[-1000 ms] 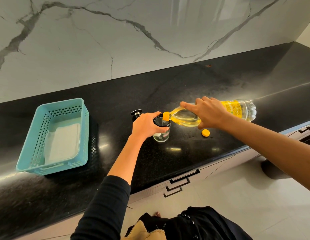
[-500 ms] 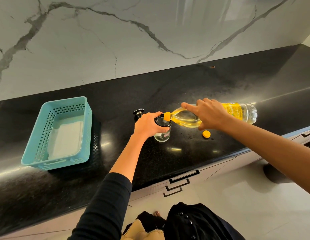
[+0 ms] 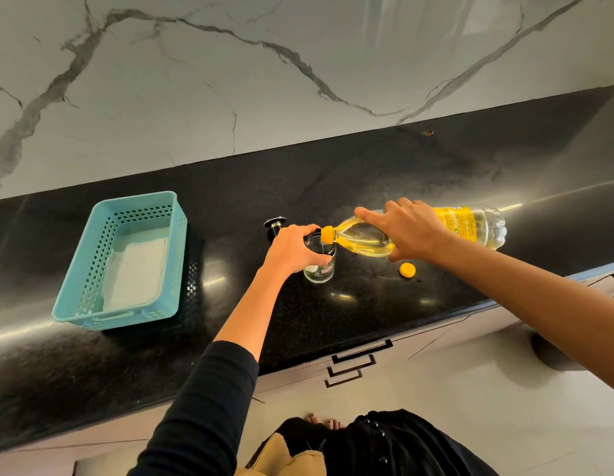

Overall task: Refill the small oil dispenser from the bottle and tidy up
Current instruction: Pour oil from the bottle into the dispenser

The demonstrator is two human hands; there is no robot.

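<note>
White marble wall [image 3: 298,80] with grey veins fills the background, above a long black polished surface [image 3: 401,173]. Below its front edge are pale drawers [image 3: 353,362] with dark handles and a light tiled floor [image 3: 470,389].

Everything is placed here relative to the small glass oil dispenser [image 3: 317,273], which stands upright on the surface near the middle of the view. Its mouth is open and a shallow layer of pale liquid lies in the bottom.

Well to the left of the dispenser sits a turquoise plastic basket [image 3: 127,319] with perforated walls.

Reaching in from the right of the dispenser is a clear plastic oil bottle [image 3: 364,240] with a yellow label. It is tipped almost flat, with its yellow neck over the dispenser's open mouth and yellow oil pooled along its lower side.

My right hand [image 3: 412,231] grips the bottle from above around its shoulder, fingers curled over it. My left hand [image 3: 292,252], coming out of a black sleeve [image 3: 202,407], wraps around the dispenser's upper rim from the left, thumb and fingers curled on the glass.

Just behind and left of the dispenser, partly hidden by my left hand, is a small black dispenser top [image 3: 274,225]. To the right of the dispenser, under the bottle, a round yellow cap [image 3: 407,270] lies on the surface.
</note>
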